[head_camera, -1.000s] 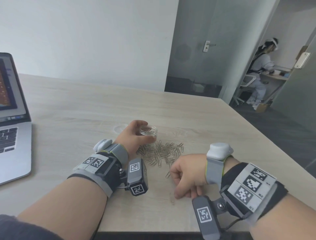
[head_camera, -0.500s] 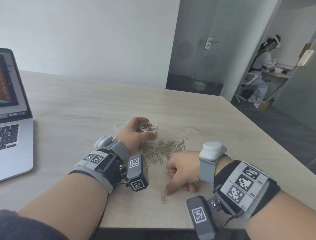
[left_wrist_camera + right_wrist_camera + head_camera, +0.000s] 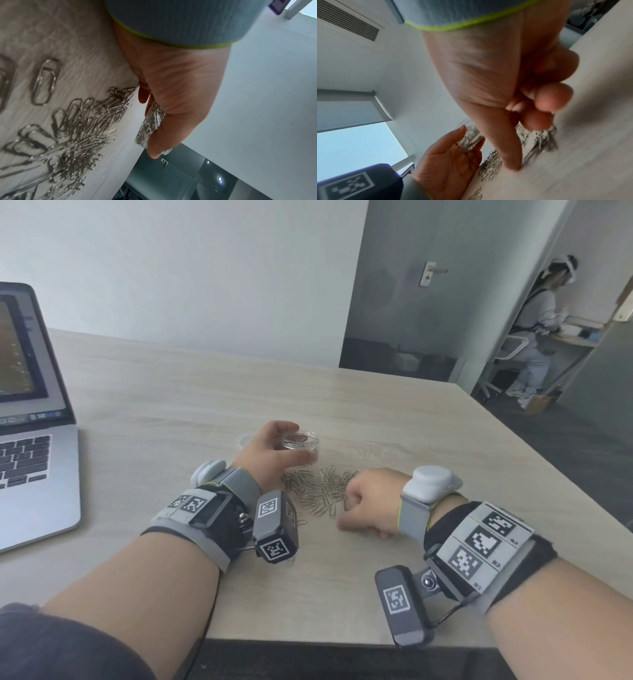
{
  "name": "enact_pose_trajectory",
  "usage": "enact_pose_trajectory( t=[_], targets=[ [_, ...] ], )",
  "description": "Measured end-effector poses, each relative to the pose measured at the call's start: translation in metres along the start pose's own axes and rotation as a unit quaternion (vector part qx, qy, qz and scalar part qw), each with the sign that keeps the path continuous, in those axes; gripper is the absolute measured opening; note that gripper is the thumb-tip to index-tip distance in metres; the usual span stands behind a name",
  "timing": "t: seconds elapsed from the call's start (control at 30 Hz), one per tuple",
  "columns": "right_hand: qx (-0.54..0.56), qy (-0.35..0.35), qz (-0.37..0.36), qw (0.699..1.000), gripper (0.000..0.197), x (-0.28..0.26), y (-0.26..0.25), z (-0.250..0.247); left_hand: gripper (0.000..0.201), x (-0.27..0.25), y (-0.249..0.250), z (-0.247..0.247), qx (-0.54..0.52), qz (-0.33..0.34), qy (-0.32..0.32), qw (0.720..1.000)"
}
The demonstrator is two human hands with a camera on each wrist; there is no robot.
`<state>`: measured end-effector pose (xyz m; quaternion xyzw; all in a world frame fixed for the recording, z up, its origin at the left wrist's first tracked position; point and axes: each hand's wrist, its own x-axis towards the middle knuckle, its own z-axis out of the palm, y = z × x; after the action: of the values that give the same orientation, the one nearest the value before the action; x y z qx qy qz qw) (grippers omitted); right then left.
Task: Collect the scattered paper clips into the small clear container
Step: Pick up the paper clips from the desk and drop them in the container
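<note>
My left hand point(image 3: 272, 448) grips the small clear container point(image 3: 302, 444), which stands on the table with several paper clips inside point(image 3: 150, 125). A pile of silver paper clips point(image 3: 318, 491) lies just in front of the container, between my hands. My right hand point(image 3: 364, 508) rests at the pile's right edge with its fingers curled. Its thumb point(image 3: 511, 162) points down onto the table beside the clips point(image 3: 537, 136). I see nothing held in that hand; the view is blurred. The right wrist view also shows my left hand point(image 3: 447, 162) around the container point(image 3: 471, 139).
An open laptop point(image 3: 37, 460) sits at the left of the wooden table point(image 3: 428, 446). A clear round lid point(image 3: 246, 441) lies behind my left hand. One stray clip point(image 3: 301, 522) lies by my left wrist camera. A person point(image 3: 537, 320) sits beyond the doorway.
My right hand has moved away from the table's near edge up to the right side of the pile. My left hand has stayed on the container.
</note>
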<state>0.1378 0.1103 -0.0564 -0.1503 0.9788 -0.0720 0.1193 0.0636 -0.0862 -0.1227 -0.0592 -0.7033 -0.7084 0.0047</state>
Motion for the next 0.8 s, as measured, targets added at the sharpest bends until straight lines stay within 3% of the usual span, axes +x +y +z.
enact_pose_trajectory(
  t=[0.13, 0.2, 0.33, 0.4, 0.5, 0.63, 0.73, 0.8],
  targets=[
    [0.028, 0.078, -0.036, 0.996, 0.025, 0.014, -0.007, 0.002, 0.071, 0.004, -0.003, -0.003, 0.0, 0.004, 0.01, 1.0],
    [0.077, 0.065, -0.069, 0.993, 0.021, 0.017, -0.016, 0.006, 0.072, 0.004, -0.002, -0.004, -0.001, 0.003, 0.015, 1.0],
    [0.081, 0.019, -0.13, 0.988, 0.033, 0.025, -0.033, 0.015, 0.063, 0.004, -0.002, -0.008, -0.002, -0.005, 0.021, 1.0],
    [0.064, 0.015, -0.146, 0.987, 0.025, 0.029, -0.038, 0.017, 0.068, 0.005, -0.002, -0.009, -0.007, -0.007, 0.024, 1.0],
    [0.056, 0.013, -0.144, 0.988, 0.01, 0.034, -0.036, 0.016, 0.07, 0.005, -0.004, -0.009, -0.004, -0.009, 0.023, 1.0],
    [0.022, 0.026, -0.102, 0.994, 0.01, 0.037, -0.021, 0.008, 0.069, 0.005, -0.004, -0.009, 0.008, -0.008, 0.013, 1.0],
    [0.051, 0.041, -0.118, 0.991, 0.019, 0.029, -0.026, 0.005, 0.068, 0.005, -0.005, -0.009, 0.007, -0.011, 0.016, 1.0],
    [0.058, 0.0, -0.148, 0.987, 0.028, 0.02, -0.04, 0.008, 0.068, 0.005, -0.004, -0.008, 0.007, -0.012, 0.014, 1.0]
  ],
)
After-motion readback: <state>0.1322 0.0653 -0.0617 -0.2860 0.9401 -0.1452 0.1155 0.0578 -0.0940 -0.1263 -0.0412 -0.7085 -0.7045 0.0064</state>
